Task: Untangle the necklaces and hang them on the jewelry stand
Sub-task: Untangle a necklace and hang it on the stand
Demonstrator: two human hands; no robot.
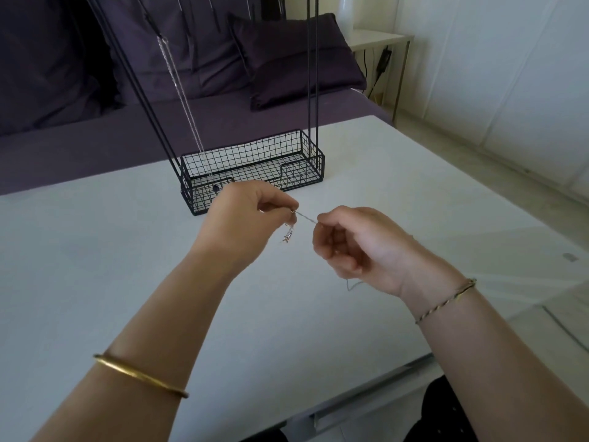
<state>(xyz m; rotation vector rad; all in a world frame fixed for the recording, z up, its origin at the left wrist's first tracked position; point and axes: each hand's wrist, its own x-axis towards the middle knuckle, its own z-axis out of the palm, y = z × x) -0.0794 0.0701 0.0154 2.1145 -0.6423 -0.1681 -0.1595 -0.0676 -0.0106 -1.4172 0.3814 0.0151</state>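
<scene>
Necklace [305,216] pinched taut between left grip [251,215] and right grip [360,247] above table [127,256], near stand [255,164].

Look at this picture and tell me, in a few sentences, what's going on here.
A person pinches a thin silver chain between both hands above the white table: the left hand holds the tangled clump, the right hand stretches it taut. One necklace already hangs on the black wire jewelry stand behind.

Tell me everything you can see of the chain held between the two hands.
The chain is thin and silvery and looks like metal. A short stretch runs taut between the left hand and the right hand, both pinching it above the table. A small tangled clump dangles below the left hand; a loose loop trails beneath the right hand.
</scene>
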